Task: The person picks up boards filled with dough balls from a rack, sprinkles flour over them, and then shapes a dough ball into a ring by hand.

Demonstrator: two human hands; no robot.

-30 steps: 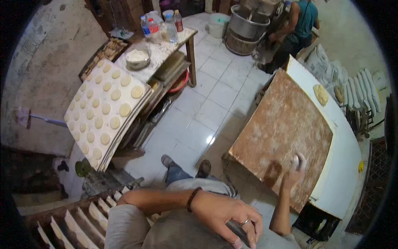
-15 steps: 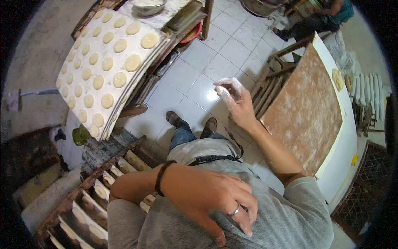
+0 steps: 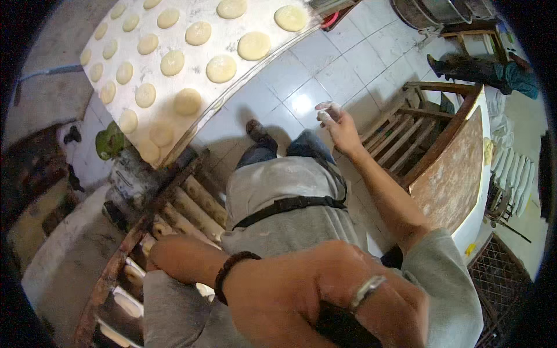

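Observation:
My right hand (image 3: 336, 123) is stretched out in front of me over the white tiled floor (image 3: 301, 75). Its fingertips are white with flour, the fingers are loosely apart, and nothing shows between them. It hangs between a long white board of flat dough rounds (image 3: 197, 64) on my left and a floured wooden tabletop (image 3: 452, 174) on my right. My left hand (image 3: 313, 296) is very close to the lens at the bottom, with a ring and a dark wrist band. It is curled over a dark object (image 3: 342, 330) against my chest.
A wooden slatted rack (image 3: 174, 203) stands at my lower left under the dough board. A wooden frame (image 3: 406, 127) leans beside the tabletop. Another person (image 3: 481, 69) sits at the upper right near a large metal pot (image 3: 429, 8). A green object (image 3: 107, 142) lies at left.
My right hand has left the floured tabletop and swung left and up into the air over the floor. My view has turned left toward the dough board. The left hand stays at my chest.

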